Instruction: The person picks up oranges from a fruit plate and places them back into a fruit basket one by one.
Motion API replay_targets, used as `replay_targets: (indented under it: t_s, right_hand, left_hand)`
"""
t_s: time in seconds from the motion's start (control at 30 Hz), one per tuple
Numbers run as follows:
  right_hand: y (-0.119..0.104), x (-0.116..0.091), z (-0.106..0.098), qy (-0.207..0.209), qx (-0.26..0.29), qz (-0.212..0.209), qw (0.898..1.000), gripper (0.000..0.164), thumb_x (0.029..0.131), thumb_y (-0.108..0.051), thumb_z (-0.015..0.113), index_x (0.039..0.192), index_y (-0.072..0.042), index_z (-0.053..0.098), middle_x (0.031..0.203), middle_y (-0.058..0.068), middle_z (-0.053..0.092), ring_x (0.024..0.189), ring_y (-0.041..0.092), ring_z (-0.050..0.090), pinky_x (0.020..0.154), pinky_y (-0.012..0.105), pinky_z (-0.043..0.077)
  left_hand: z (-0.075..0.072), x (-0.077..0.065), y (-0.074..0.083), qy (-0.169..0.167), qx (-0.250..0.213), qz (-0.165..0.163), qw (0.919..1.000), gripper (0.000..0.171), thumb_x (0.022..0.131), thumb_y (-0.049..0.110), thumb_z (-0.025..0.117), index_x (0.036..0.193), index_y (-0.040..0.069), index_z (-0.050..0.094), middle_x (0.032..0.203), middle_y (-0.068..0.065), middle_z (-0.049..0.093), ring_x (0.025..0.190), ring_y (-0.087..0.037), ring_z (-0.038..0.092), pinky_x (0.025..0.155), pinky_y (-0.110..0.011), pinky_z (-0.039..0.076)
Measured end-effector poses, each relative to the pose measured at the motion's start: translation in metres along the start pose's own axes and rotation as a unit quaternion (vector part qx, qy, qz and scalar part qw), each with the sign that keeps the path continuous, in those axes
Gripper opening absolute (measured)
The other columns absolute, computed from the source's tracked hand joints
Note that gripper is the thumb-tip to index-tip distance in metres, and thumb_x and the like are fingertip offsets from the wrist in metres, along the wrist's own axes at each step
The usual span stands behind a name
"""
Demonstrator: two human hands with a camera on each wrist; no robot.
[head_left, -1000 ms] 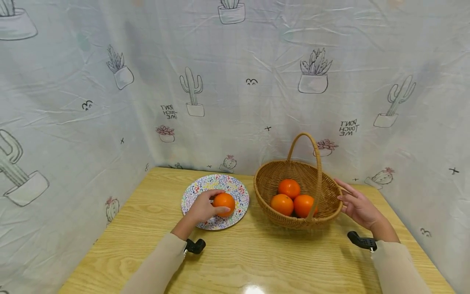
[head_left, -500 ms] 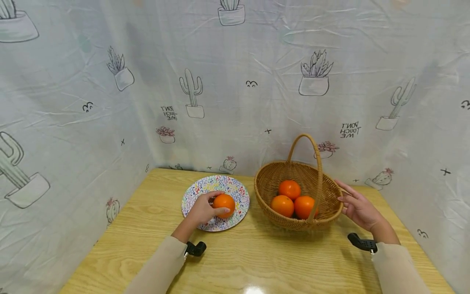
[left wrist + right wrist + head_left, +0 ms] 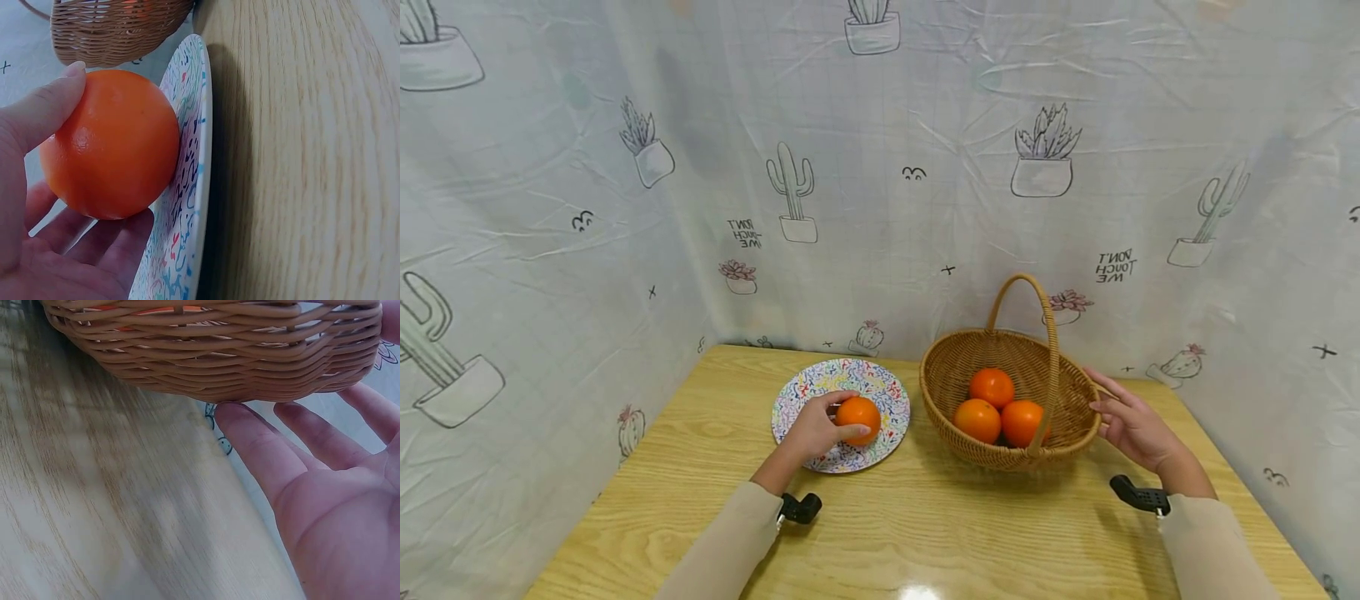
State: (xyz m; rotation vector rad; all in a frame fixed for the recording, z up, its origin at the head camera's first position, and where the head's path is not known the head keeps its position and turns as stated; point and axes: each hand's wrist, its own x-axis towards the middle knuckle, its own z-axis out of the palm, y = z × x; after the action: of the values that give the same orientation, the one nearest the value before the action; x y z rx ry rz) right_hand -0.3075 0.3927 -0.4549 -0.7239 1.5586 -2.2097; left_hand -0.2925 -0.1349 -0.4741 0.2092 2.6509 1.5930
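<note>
My left hand (image 3: 815, 429) holds a smooth, round orange (image 3: 859, 421) between thumb and fingers. In the left wrist view the orange (image 3: 112, 145) rests against the speckled plate (image 3: 197, 162), thumb on one side and fingers curled below. The plate (image 3: 887, 400) is round and white with multicoloured squiggles. On the right stands a wicker basket (image 3: 951, 354) with a tall handle and three oranges (image 3: 992, 387) in it. My right hand (image 3: 1138, 427) grips the basket's right side, thumb at the rim. In the right wrist view fingertips (image 3: 231, 415) touch the woven wall from outside.
Both the plate and the basket stand on a light wooden table (image 3: 880, 517), near its back edge. A pale curtain (image 3: 880, 208) printed with potted cacti hangs behind and along both sides. Each wrist bears a black camera mount (image 3: 800, 507).
</note>
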Motion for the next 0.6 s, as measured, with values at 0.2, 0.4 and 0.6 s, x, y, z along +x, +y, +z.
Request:
replay_targets:
  t_s: [0.2,0.4,0.6]
  right_hand:
    - [0.0005,-0.0027,0.0019,0.010,-0.014,0.000,1.000,0.063,0.108,0.004,0.028,0.166,-0.017,0.013,0.143,-0.005,0.059,0.114,0.013,0.068,0.093,0.031,0.060]
    - [0.0025,-0.0059,0.0037,0.008,-0.011,-0.006,1.000,0.062,0.108,0.005,0.028,0.166,-0.017,0.017,0.143,-0.005,0.059,0.115,0.013,0.068,0.093,0.031,0.060]
    - [0.0037,-0.0080,0.0090,0.019,-0.026,-0.003,0.999,0.063,0.108,0.004,0.031,0.166,-0.015,0.015,0.143,-0.007,0.059,0.117,0.013,0.067,0.094,0.031,0.059]
  left_hand:
    - [0.0003,-0.0014,-0.0007,-0.002,-0.001,-0.003,1.0000,0.065,0.084,0.028,0.087,0.142,0.012,0.062,0.140,-0.014,0.061,0.118,-0.032,0.066,0.094,-0.047,0.059]
    - [-0.0005,-0.0038,-0.0016,-0.001,0.009,-0.003,1.0000,0.064,0.083,0.030,0.087,0.141,0.015,0.063,0.139,-0.013,0.062,0.116,-0.031,0.066,0.093,-0.046,0.060]
    - [-0.0020,-0.0057,-0.0028,0.000,0.014,-0.003,0.9999,0.064,0.083,0.031,0.088,0.141,0.017,0.064,0.138,-0.013,0.063,0.117,-0.031,0.066,0.092,-0.045,0.060]
